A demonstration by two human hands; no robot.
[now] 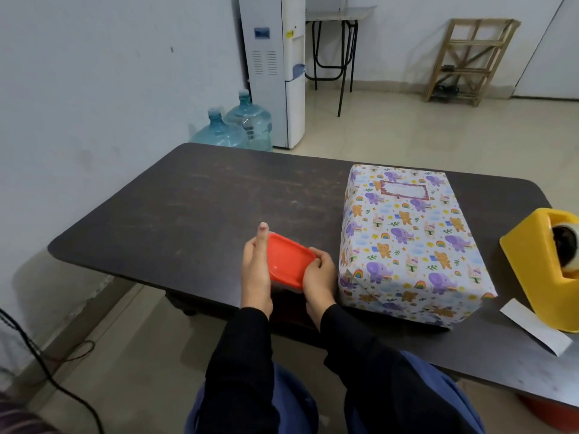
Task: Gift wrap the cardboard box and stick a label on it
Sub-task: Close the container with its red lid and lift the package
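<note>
The box lies on the dark table, fully covered in white paper printed with elephants, bears and rainbows. A red-bordered label is stuck on its top near the far end. Just left of the box, at the table's near edge, both hands hold a small container with a red lid. My left hand grips its left side with the thumb pointing up. My right hand clasps its right edge.
A yellow tape dispenser stands at the right edge of the table, with a white paper strip lying in front of it. Behind the table are two water bottles, a water dispenser, a folding table and a wooden rack.
</note>
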